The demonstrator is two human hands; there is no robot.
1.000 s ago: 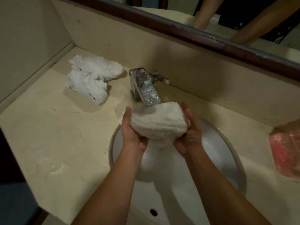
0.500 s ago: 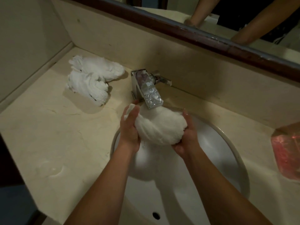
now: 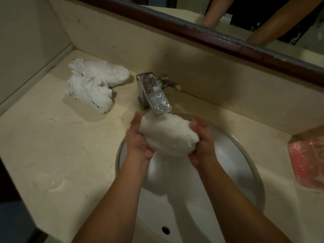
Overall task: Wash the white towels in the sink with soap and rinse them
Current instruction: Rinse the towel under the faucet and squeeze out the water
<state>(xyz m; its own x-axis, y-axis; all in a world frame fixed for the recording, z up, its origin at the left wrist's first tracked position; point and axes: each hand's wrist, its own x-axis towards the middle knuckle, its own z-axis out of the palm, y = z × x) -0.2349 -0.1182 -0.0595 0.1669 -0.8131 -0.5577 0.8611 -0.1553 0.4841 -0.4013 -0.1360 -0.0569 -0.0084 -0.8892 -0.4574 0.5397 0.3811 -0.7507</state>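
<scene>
Both hands hold a bunched white towel (image 3: 168, 135) over the far part of the round white sink (image 3: 245, 155), directly under the spout of the chrome faucet (image 3: 154, 95). The left hand (image 3: 138, 139) cups the towel's left end, palm turned inward and fingers wrapped up along its side. The right hand (image 3: 201, 142) grasps the right end from below, fingers curled round the cloth and wet with water. Water runs along the faucet's open channel and falls onto the top of the towel.

On the beige stone counter (image 3: 52, 146), to the far left of the faucet and well apart from the sink, lies a heap of twisted white towels (image 3: 94, 85). A pink translucent bag (image 3: 308, 160) sits at the right edge of the counter, near the sink's rim. A shallow puddle (image 3: 50, 181) glistens on the near left of the counter. Along the far wall runs a mirror (image 3: 263, 23) in a dark wooden frame, reflecting the person's forearms.
</scene>
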